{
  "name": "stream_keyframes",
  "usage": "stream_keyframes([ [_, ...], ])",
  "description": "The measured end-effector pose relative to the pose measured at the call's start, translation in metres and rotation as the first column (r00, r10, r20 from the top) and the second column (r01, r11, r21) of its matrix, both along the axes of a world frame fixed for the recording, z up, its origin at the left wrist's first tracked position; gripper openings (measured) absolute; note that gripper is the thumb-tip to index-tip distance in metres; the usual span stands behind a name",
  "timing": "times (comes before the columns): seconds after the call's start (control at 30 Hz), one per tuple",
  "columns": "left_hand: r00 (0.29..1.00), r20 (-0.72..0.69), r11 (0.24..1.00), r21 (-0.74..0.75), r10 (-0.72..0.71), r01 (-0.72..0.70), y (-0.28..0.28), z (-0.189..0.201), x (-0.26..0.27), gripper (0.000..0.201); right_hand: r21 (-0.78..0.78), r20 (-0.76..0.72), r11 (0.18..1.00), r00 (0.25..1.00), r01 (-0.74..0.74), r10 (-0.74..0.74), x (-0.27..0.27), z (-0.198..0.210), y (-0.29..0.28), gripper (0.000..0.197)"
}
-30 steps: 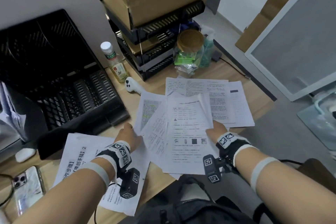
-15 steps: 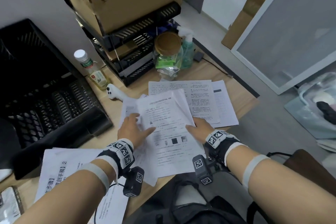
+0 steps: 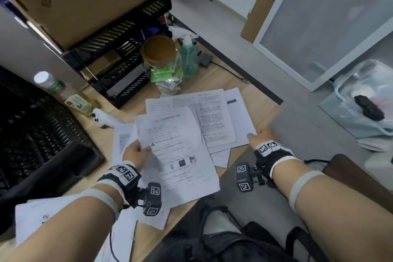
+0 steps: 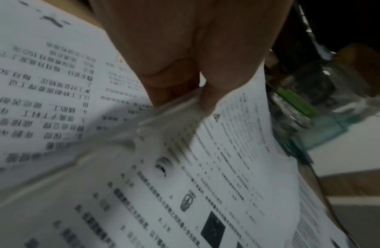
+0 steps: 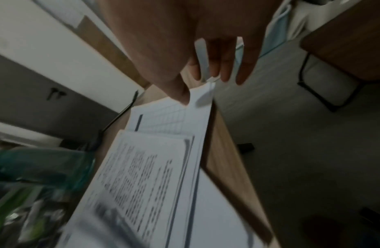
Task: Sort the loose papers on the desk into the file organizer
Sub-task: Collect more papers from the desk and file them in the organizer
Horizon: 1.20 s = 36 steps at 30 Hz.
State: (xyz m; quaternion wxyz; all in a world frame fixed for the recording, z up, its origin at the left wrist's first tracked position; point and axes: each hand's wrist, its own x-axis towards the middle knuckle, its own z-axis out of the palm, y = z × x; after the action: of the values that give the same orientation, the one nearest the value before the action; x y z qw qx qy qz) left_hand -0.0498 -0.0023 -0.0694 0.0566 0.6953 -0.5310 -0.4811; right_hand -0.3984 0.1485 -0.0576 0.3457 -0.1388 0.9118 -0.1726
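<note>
White papers at centre frame were pinched by the left hand; right hand at centre right, fingers spread, held nothing.

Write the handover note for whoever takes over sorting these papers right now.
Left hand: pinches the left edge of a sheaf of printed sheets, thumb on top.
Right hand: open, fingers spread at the near corner of the grid sheet by the desk edge, holding nothing.
More loose papers lie overlapping mid-desk, another sheet under the left forearm.
Black file organizer sits left.
Done: nothing visibly filed.
Left: gather and file everything.
</note>
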Motion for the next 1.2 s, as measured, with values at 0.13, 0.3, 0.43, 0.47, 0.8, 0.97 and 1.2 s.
stream_keyframes([
  [0.13,0.978,0.201,0.998,-0.041,0.049,-0.041,-0.021,-0.004,0.017,0.011,-0.075,0.193,0.996,0.981,0.044,-0.029,-0.009,-0.017,-0.005,0.027],
  [0.3,0.962,0.271,0.999,-0.024,0.043,-0.038,-0.036,-0.001,0.023,0.015,-0.193,0.505,0.950,0.855,0.246,-0.119,-0.004,0.016,-0.017,0.026],
  [0.43,0.958,0.287,1.000,0.013,0.008,-0.012,-0.039,0.010,0.018,0.035,-0.332,0.369,0.825,0.868,0.457,-0.332,-0.041,0.040,-0.017,0.037],
  [0.47,0.955,0.296,1.000,0.025,-0.006,-0.002,-0.039,0.013,0.017,0.036,-0.379,0.338,0.768,0.849,0.517,-0.405,-0.053,0.049,-0.015,0.037],
  [0.8,0.993,0.112,0.999,-0.034,0.025,-0.021,-0.043,0.013,0.007,0.015,-0.521,0.355,0.393,0.612,0.757,-0.707,-0.078,0.074,0.021,0.040],
  [0.97,0.994,-0.019,0.993,0.057,0.107,-0.105,-0.027,0.032,0.002,0.027,-0.432,0.502,0.512,0.669,0.743,-0.547,-0.012,0.054,0.023,0.039],
  [1.2,0.967,-0.121,0.974,0.002,0.226,-0.227,-0.044,0.035,0.060,0.024,-0.276,0.582,0.730,0.713,0.625,-0.391,0.050,0.021,0.027,0.036],
])
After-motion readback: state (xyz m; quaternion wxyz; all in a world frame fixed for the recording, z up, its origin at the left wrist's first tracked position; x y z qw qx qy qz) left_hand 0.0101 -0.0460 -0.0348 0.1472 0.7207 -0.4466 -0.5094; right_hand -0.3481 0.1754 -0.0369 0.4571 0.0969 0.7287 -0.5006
